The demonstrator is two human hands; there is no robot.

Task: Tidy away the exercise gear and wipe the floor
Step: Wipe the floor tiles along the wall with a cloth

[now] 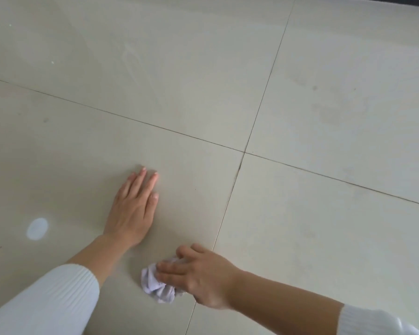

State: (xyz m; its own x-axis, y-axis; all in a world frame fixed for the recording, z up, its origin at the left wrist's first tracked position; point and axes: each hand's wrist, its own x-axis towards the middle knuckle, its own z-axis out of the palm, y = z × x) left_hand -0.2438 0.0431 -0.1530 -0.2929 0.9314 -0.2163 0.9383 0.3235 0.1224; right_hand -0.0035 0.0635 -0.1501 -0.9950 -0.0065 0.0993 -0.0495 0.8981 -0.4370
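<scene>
Cloth: bunched into a wad, down on the floor below and left of the grout cross, just left of the joint running down from it. Gripped by right hand, fingers curled over its top. Wadded that way, probably, to put pressure on one small patch. Left hand flat on the tile, left of the cross and slightly below it, fingers straight and close together, holding nothing. Likely planted there as a prop for a low, leaning posture during the wipe. No exercise gear in view, so tidying either done or out of shot. Wiping judged the step in hand. Faint dull smudges up and right of the cross, well apart from the cloth, probably yet to be reached.
</scene>
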